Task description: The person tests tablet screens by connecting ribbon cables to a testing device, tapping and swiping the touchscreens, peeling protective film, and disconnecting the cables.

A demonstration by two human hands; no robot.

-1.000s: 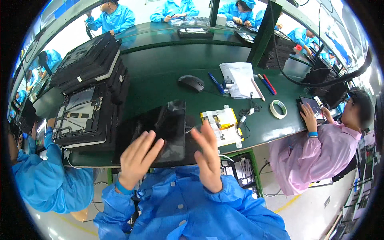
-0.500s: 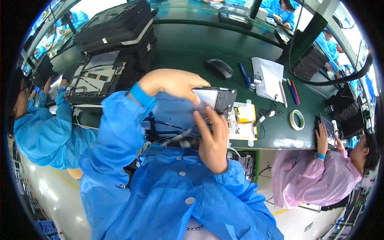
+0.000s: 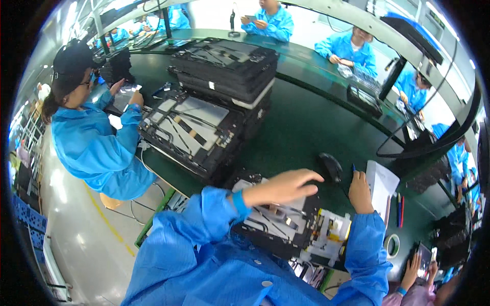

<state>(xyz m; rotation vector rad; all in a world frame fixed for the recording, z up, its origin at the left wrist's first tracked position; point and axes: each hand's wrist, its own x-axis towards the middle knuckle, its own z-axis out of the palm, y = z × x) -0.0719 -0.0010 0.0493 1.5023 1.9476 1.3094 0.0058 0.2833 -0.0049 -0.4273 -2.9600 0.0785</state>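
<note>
My right hand (image 3: pixel 361 194) reaches over the table to the blue pen (image 3: pixel 353 167). Its fingers are closed around the pen, and only one end shows beyond them. My left hand (image 3: pixel 283 188) hovers palm down with fingers stretched out, holding nothing. Under it lies an opened flat electronic device (image 3: pixel 275 229) with silver plates and black cables, partly covered by my hand and sleeve. Beside that device sits a white and yellow part (image 3: pixel 331 229) with clear film. Next to my right hand are a black computer mouse (image 3: pixel 329 167) and white paper sheets (image 3: pixel 382 181).
Tall stacks of black trays (image 3: pixel 224 81) stand at the far left, an opened device (image 3: pixel 196 120) on the lower one. Red and blue pens (image 3: pixel 400 209) and a tape roll (image 3: pixel 392 246) lie to the right. A co-worker in blue (image 3: pixel 97 137) sits at left; others work around the benches.
The view has swung left. My hands have parted from the flat panel they were handling. My right hand has gone forward to the blue pen and closed on it; my left now hovers.
</note>
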